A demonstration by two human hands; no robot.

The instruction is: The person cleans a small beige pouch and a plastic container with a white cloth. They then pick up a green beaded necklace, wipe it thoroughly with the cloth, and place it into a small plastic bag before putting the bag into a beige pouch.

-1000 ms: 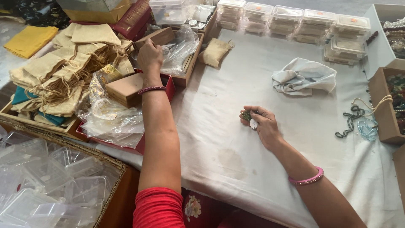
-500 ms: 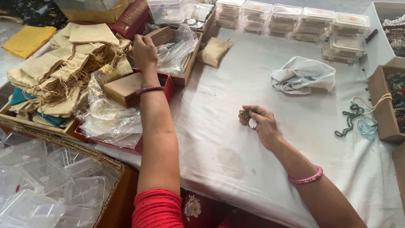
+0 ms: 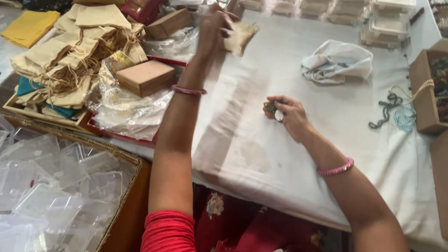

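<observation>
Fingers (image 3: 280, 103) of our right hand (image 3: 293, 117) are curled together on a small trinket (image 3: 273, 110), dark green with a pale piece beside it, held just above the white cloth on the table (image 3: 261, 154). Our left hand (image 3: 213, 23) is stretched far up the table, its fingers closed on a small beige drawstring pouch (image 3: 239, 36) that hangs tilted beside them; motion blur smears both, so we cannot be sure how firm that hold is.

Risks as we judge them: the pouch is pinched only at one edge, so it could slip and drop onto the clear plastic wrapping (image 3: 135, 109) or against the brown cardboard box (image 3: 145, 77). Our outstretched left forearm passes close over that box and the stack of pouches (image 3: 70, 60), and a careless sweep could drag their strings. The trinket is small and loosely cupped; a jolt might send it rolling off the cloth.

Hard to make out: what the trinket really is, perhaps an earring. Clear plastic boxes along the top edge are cropped and blurred, the open box at the right edge (image 3: 427, 88) is cut off, and the tangle of dark cord (image 3: 387, 108) beside it is indistinct.
</observation>
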